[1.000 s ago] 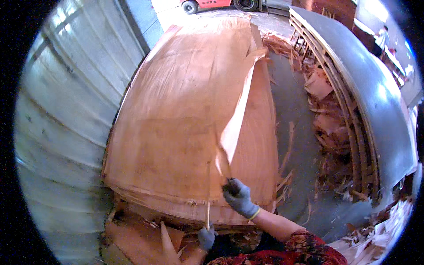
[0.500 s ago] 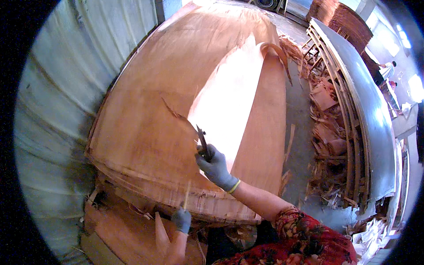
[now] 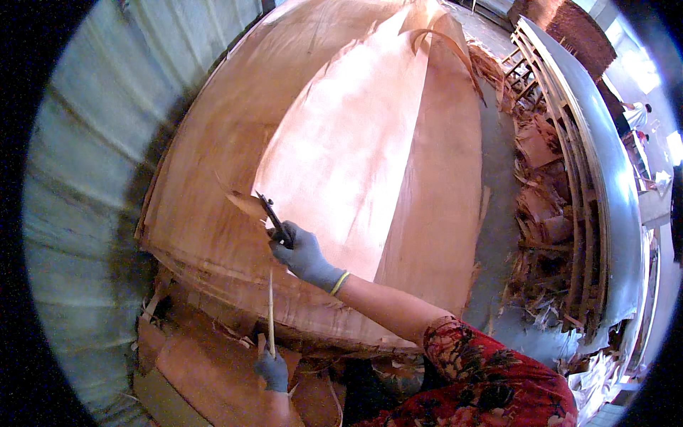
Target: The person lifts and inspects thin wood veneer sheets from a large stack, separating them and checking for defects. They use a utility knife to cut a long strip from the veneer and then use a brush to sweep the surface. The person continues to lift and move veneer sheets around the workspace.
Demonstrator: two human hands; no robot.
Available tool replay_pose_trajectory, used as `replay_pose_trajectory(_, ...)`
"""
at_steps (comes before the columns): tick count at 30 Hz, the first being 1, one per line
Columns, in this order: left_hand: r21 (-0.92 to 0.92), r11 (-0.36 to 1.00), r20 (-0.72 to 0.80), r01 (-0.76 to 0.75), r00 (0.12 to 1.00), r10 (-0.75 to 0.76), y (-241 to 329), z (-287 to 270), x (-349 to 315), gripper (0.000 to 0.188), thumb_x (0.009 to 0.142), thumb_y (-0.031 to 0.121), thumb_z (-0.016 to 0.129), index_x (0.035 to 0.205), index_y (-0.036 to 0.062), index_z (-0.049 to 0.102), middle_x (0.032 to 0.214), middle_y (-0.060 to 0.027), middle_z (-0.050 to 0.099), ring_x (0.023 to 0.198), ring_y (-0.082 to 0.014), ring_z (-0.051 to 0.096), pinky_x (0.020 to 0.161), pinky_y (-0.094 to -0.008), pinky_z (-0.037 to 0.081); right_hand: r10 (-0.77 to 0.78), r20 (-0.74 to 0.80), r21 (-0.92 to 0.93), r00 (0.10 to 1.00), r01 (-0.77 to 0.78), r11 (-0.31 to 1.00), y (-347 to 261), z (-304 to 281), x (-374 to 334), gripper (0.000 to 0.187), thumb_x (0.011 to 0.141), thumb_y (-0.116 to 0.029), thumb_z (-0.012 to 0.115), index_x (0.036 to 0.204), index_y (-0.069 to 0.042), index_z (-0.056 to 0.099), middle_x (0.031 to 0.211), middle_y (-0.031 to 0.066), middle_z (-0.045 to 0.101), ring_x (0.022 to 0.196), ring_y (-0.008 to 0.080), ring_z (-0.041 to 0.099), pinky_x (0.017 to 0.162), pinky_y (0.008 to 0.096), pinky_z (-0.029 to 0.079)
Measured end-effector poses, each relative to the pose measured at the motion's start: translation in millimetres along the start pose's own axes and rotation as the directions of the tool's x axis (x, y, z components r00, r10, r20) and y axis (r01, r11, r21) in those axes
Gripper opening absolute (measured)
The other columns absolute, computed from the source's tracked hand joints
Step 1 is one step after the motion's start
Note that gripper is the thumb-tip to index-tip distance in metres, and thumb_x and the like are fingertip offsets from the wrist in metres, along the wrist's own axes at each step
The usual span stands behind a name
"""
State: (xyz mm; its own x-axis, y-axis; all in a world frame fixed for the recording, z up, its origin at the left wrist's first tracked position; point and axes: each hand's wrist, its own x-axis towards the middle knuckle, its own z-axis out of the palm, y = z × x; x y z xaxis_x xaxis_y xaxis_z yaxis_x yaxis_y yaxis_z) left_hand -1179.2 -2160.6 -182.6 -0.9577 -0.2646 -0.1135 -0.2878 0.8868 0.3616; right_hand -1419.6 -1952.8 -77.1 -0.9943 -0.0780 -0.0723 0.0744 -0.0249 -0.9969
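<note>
My right hand [image 3: 306, 254], in a grey glove with a yellow cuff edge, is closed around a slim black hand tool [image 3: 273, 217]; its exact kind is unclear. It is at the near left corner of a pale, brightly lit veneer sheet [image 3: 341, 149], and whether it also grips the sheet is hidden. A thin curled veneer scrap [image 3: 244, 202] sticks out beside the tool. Lower left, my gloved left hand [image 3: 272, 371] is closed on a thin pale wooden strip [image 3: 270, 313] that points away from me. Beneath the sheet lies a broad stack of reddish-brown veneer [image 3: 206, 164].
A pale draped sheet wall [image 3: 92, 213] runs along the left. Right of the stack, torn veneer scraps [image 3: 537, 206] lie beside a tilted grey panel on a wooden frame [image 3: 608, 178]. A brown veneer piece [image 3: 199, 370] lies low at left. People [image 3: 635, 114] are far off at right.
My right hand has moved left with the black tool, and the pale sheet's near end now reaches farther left. My left hand has shifted left and nearer with the strip. The view has turned slightly.
</note>
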Motion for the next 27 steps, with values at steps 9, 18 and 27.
replay_pose_trajectory(9, 0.015, 0.998, 0.228, -0.066, 0.972, 0.061, 39.1, 56.8, 36.8, 0.018, 0.074, 0.02, 0.058, 0.086, 0.0056, 0.061, 0.073, -0.0196, 0.061, 0.067, -0.0361, 0.06, 0.061, -0.0444, 0.047, -0.121, 0.092, -0.027, 0.988, 0.124, 0.992, -29.1, 48.9, 24.7, 0.014, 0.078, -0.015, 0.057, 0.081, -0.002, 0.05, 0.06, 0.0161, 0.053, 0.053, 0.0206, 0.054, 0.051, 0.0347, 0.042)
replay_pose_trajectory(18, -0.237, 0.954, 0.481, -0.183, 0.831, 0.278, 95.3, 136.7, 12.9, 0.03, 0.079, 0.033, 0.053, 0.091, 0.0072, 0.062, 0.076, -0.0215, 0.061, 0.069, -0.0391, 0.059, 0.063, -0.0475, 0.048, 0.033, 0.229, -0.13, 0.973, -0.003, 0.992, -16.5, 84.4, 37.1, 0.014, 0.077, -0.013, 0.057, 0.084, -0.002, 0.054, 0.061, 0.0111, 0.057, 0.055, 0.0173, 0.055, 0.053, 0.0316, 0.043)
replay_pose_trajectory(27, -0.837, 0.513, 0.311, 0.19, 0.937, 0.159, 165.9, 216.8, -14.2, 0.051, 0.08, 0.057, 0.048, 0.086, 0.0077, 0.062, 0.069, -0.008, 0.063, 0.055, -0.0236, 0.059, 0.051, -0.0365, 0.047, 0.135, 0.358, -0.389, 0.924, 0.016, 0.921, 8.9, 64.1, 6.0, 0.026, 0.083, -0.033, 0.054, 0.093, -0.009, 0.057, 0.073, 0.017, 0.06, 0.069, 0.0296, 0.061, 0.062, 0.0381, 0.046)
